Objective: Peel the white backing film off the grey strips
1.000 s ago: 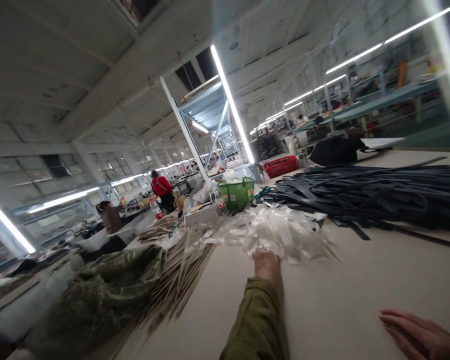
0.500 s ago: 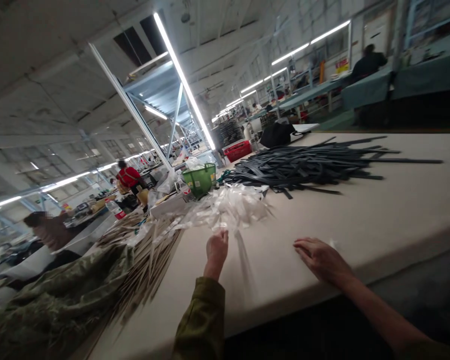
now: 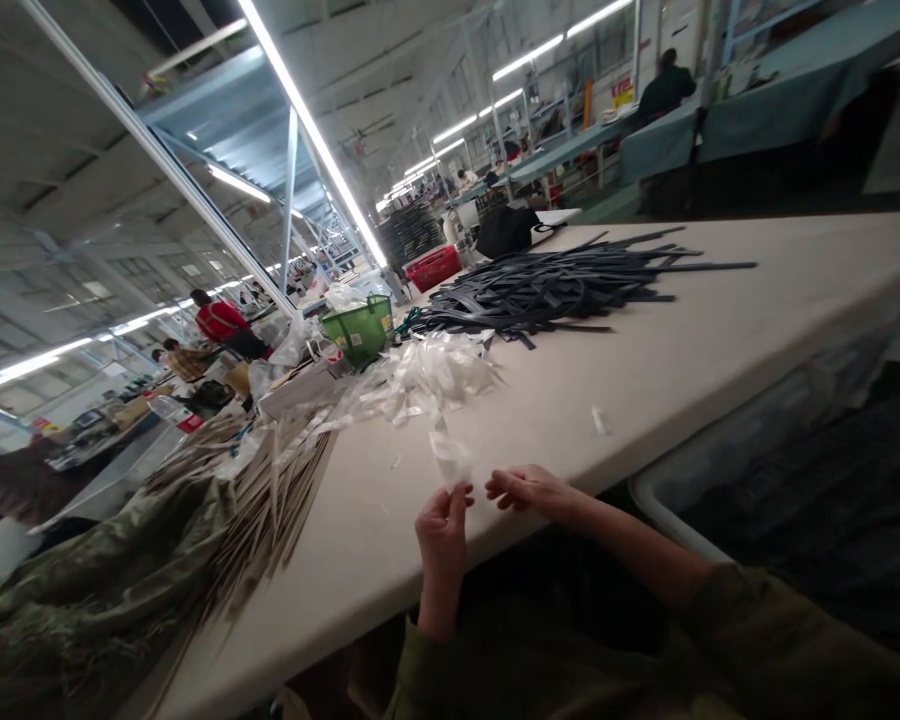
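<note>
My left hand is closed, its thumb and fingers pinching a white translucent strip that rises in a blurred curl toward the pile. Close by on the right, my right hand reaches toward the strip's held end. Its fingers are bent and slightly apart, with nothing visible in them. Both hands are over the front edge of the pale table. Beyond them lies a loose pile of white translucent strips.
Dark strips are heaped behind the white pile, near a green basket and a red basket. At left lie brown strips and olive cloth. A small white scrap rests on the table. Other people are farther back.
My left hand has drawn back from the white pile toward the table's front edge with a strip. My right hand has moved left, close to it. The camera view has shifted.
</note>
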Tool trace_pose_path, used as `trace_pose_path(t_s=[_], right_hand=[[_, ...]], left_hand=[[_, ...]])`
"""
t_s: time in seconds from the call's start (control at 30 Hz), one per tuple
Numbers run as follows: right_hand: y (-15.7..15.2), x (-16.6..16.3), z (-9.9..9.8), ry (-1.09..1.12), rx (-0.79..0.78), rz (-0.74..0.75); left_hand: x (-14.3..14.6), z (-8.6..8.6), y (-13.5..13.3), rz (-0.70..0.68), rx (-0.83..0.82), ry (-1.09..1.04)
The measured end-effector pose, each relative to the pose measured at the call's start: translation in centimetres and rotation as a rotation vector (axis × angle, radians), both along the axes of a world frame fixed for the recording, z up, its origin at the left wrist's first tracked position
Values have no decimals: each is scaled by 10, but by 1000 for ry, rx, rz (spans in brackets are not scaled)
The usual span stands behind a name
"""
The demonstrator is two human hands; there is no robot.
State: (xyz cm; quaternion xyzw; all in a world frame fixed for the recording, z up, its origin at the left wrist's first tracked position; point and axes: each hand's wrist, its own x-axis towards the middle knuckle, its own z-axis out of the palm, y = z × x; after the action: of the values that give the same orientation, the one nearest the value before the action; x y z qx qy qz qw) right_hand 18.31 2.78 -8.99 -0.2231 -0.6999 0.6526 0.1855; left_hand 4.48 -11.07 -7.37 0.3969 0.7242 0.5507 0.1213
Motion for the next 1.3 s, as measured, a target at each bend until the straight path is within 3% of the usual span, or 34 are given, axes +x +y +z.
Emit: trace_pose_path(t_s=[0.2,0.43,0.63,0.77,0.83,0.93,1.0,1.13,1.3], right_hand=[[-12,-17,7,166,-429,75],[4,-29,5,264,-550,-137],[12,-26,24,292,-509,-170],[16,-15,44,311,-406,-195],[17,-8,57,310,-356,-179],[15,-2,76,306,-298,-135],[13,-4,88,320,-238,-103],[18,-19,104,357,-126,-67],[32,-33,101,345,-213,-93]], left_hand=[[25,-5,-6,-125,60,-440],[38,-19,-14,-156,26,-656],[46,-30,-22,-201,10,-844],[32,-33,-35,-220,-110,-692],[17,-26,-37,-152,-85,-541],[1,-3,-31,-50,25,-345],[1,16,-19,-108,75,-296],[27,36,3,-342,62,-417],[52,15,6,-277,64,-657]])
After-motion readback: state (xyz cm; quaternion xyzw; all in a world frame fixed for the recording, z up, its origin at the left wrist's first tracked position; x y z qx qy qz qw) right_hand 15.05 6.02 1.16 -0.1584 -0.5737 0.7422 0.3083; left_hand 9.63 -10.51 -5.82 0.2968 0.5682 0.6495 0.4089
